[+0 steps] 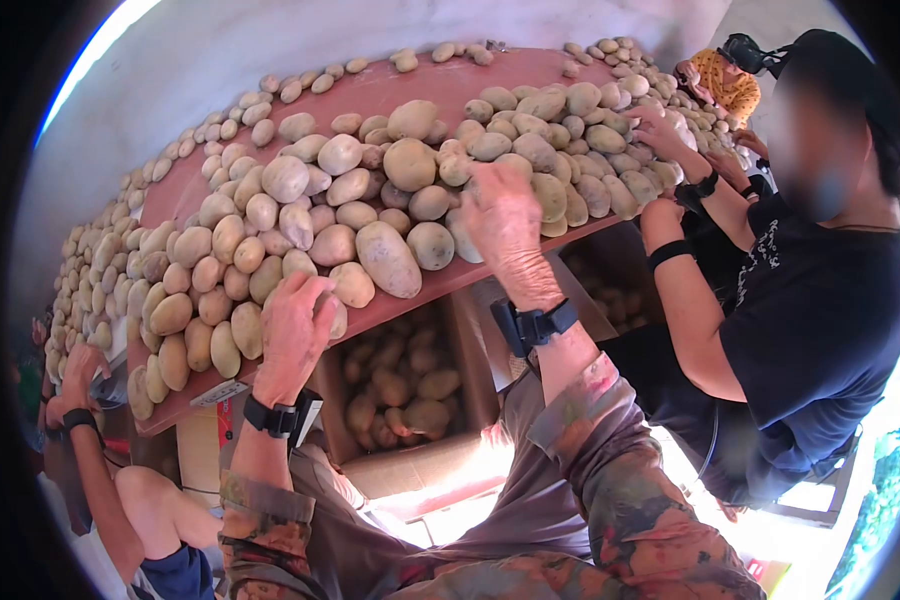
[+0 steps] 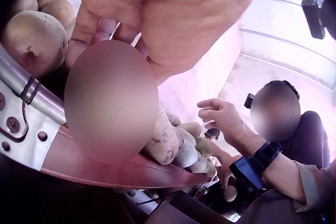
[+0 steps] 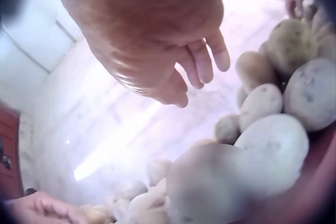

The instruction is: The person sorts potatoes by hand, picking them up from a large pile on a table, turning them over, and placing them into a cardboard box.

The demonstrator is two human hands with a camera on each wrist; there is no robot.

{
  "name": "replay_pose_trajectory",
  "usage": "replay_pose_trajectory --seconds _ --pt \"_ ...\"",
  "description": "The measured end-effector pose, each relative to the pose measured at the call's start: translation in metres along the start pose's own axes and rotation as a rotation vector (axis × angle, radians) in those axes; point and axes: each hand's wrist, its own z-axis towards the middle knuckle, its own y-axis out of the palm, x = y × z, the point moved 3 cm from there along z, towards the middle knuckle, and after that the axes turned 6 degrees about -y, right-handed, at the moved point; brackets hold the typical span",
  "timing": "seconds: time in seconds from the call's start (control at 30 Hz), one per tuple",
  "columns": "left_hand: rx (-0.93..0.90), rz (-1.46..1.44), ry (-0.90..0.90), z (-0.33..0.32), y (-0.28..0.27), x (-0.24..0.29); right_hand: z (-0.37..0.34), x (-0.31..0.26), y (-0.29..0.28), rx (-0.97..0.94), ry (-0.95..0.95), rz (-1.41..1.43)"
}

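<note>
Potatoes (image 1: 390, 258) of many sizes lie heaped along a reddish table (image 1: 370, 318). At the near edge my left hand (image 1: 295, 325) holds a potato (image 1: 338, 322), the thumb on its right side. In the left wrist view, the fingers and thumb of that hand (image 2: 173, 19) come round the top of a blurred potato (image 2: 111, 103). My right hand (image 1: 505, 220) is over the front of the heap, farther right. Seen from the right wrist, its loosely bent fingers (image 3: 199, 61) hang above the potatoes (image 3: 273, 140) with nothing between them.
Below the table edge stands a cardboard box (image 1: 480, 370) with potatoes in it. Another box with potatoes (image 1: 620, 300) is to its right. A person in black (image 1: 810, 320) reaches into the heap at right; another person's hand (image 1: 82, 375) is at left. Someone in yellow (image 1: 725, 85) sits far right.
</note>
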Motion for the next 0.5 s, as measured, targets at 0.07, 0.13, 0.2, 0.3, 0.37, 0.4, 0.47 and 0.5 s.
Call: replay_pose_trajectory --seconds 0.07,0.13,0.2,0.3,0.37,0.4,0.47,0.5 --pt "0.005 0.022 0.019 0.001 0.0 0.001 0.005 0.02 -0.013 0.066 0.051 -0.032" --pt "0.011 0.024 0.029 0.001 0.0 -0.001 0.006 0.038 -0.024 0.099 0.158 -0.06" --pt "0.014 0.031 0.031 0.0 0.001 -0.002 0.004 0.048 -0.026 0.066 0.18 -0.064" --pt "0.015 0.02 0.017 -0.001 0.002 -0.003 -0.001 0.054 -0.014 -0.032 0.236 -0.086" --pt "0.017 0.043 0.007 -0.001 0.002 -0.002 -0.001 0.057 -0.009 -0.097 0.261 -0.104" --pt "0.017 0.046 0.004 -0.001 0.003 -0.002 0.001 0.058 -0.005 -0.178 0.246 -0.16" --pt "0.027 0.052 0.011 -0.001 0.005 -0.005 0.002 0.059 0.002 -0.261 0.231 -0.21" --pt "0.024 0.056 0.008 -0.001 0.005 -0.005 0.002 0.059 0.005 -0.217 0.171 -0.274"
